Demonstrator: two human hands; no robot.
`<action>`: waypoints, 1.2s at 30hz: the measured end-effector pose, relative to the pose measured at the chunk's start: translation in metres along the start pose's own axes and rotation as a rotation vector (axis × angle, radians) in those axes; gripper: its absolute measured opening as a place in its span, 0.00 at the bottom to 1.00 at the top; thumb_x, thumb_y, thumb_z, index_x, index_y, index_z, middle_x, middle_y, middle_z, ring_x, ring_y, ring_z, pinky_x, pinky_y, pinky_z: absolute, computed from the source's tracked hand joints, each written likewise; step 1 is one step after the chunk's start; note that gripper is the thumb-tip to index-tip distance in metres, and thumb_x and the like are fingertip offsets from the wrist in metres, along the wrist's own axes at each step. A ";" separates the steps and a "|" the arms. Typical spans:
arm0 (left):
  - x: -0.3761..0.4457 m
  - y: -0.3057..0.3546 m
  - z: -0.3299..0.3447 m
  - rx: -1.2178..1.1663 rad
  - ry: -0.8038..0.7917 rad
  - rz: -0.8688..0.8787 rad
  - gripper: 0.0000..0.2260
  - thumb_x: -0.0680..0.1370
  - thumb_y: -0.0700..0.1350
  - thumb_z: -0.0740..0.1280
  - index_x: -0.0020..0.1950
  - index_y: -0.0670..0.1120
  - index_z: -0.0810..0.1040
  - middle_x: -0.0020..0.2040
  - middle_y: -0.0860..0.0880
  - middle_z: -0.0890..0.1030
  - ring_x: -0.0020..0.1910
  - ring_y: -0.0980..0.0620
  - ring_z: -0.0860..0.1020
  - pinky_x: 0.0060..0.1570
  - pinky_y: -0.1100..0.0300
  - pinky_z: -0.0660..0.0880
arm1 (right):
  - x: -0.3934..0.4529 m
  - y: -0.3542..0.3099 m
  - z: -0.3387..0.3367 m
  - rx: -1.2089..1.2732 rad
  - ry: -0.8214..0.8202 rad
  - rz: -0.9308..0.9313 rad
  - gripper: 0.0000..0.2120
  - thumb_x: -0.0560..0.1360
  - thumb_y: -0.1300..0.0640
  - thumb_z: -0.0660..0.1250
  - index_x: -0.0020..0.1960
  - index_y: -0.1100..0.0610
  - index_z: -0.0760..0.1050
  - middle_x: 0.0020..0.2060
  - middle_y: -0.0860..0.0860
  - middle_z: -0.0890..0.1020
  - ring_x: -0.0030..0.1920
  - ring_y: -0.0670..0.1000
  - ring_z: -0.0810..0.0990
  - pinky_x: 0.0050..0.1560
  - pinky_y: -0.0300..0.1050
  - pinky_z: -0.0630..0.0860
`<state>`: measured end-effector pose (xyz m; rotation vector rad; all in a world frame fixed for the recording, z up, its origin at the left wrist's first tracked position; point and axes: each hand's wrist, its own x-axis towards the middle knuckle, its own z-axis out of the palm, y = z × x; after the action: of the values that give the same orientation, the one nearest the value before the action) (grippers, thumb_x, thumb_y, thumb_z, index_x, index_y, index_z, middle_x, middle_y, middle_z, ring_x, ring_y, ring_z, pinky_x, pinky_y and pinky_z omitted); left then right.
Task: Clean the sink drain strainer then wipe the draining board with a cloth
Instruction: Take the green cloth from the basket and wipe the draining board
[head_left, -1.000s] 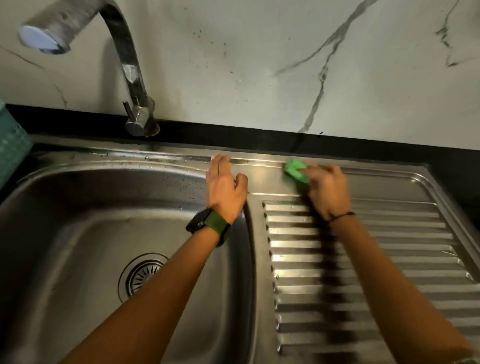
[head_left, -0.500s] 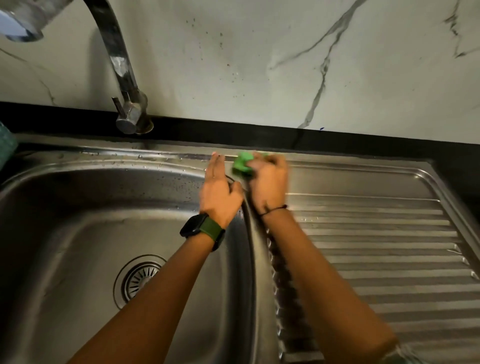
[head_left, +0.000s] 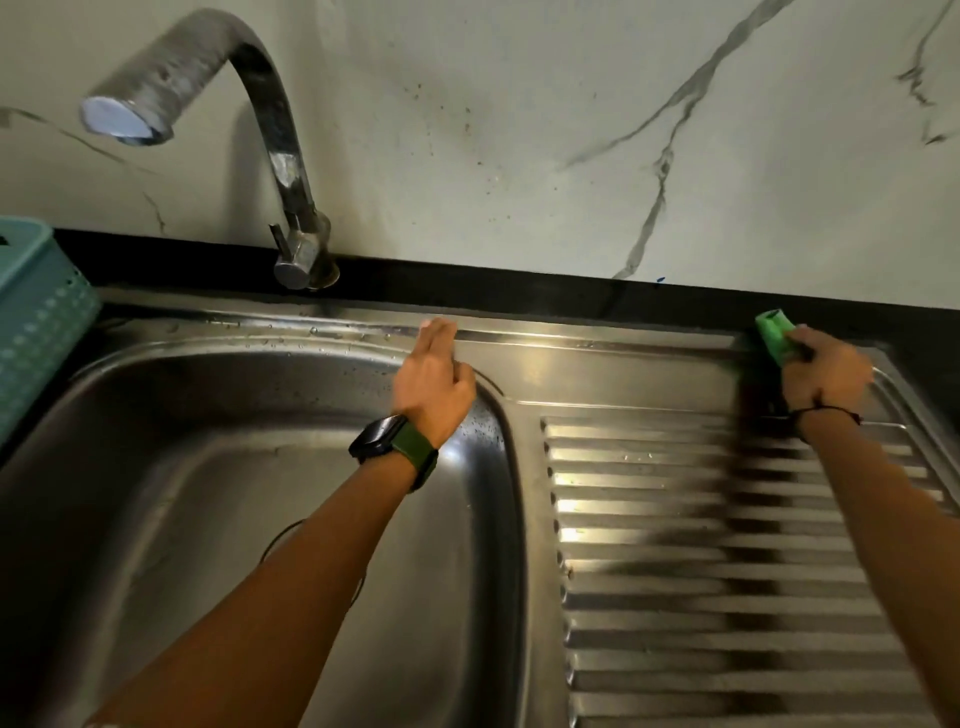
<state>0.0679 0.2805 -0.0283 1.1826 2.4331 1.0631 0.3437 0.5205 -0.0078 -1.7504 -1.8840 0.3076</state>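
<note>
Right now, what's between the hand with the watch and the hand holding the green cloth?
Only bare steel: the flat back strip of the draining board, as the head view shows. The left hand rests on the sink rim; the right hand grips the green cloth.

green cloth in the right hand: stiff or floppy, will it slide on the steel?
The green cloth is bunched in the right hand, so probably soft and floppy. Likely light, given its small wad. The ribbed stainless steel draining board looks smooth, so it should slide easily.

No legible text, label, brand, number or sign on any surface, dark square face of the green-strapped wristwatch (head_left: 378, 437) blank, veined marble-pattern wall panel (head_left: 571, 130) unmarked.
</note>
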 end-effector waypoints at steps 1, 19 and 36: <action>0.000 0.001 0.001 0.010 -0.008 -0.008 0.18 0.75 0.38 0.57 0.65 0.39 0.68 0.65 0.39 0.72 0.64 0.41 0.70 0.62 0.48 0.71 | 0.000 -0.002 0.002 -0.013 -0.019 0.005 0.17 0.74 0.69 0.59 0.61 0.62 0.75 0.63 0.62 0.75 0.61 0.67 0.71 0.67 0.55 0.66; -0.006 -0.070 -0.093 0.184 -0.047 -0.134 0.23 0.74 0.37 0.58 0.70 0.40 0.63 0.70 0.39 0.65 0.67 0.40 0.67 0.65 0.48 0.67 | -0.161 -0.224 0.109 0.419 -0.709 -0.629 0.23 0.74 0.66 0.61 0.40 0.34 0.68 0.52 0.37 0.68 0.54 0.22 0.59 0.54 0.18 0.50; -0.013 -0.163 -0.156 0.303 0.053 -0.289 0.24 0.75 0.35 0.56 0.71 0.40 0.62 0.73 0.41 0.62 0.73 0.45 0.60 0.71 0.55 0.57 | -0.240 -0.290 0.162 0.180 -0.324 -1.072 0.09 0.70 0.66 0.67 0.49 0.57 0.79 0.56 0.63 0.78 0.56 0.63 0.77 0.56 0.66 0.73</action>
<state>-0.0951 0.1243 -0.0325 0.8466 2.7705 0.6688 0.0132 0.2817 -0.0482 -0.4182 -2.6128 0.3235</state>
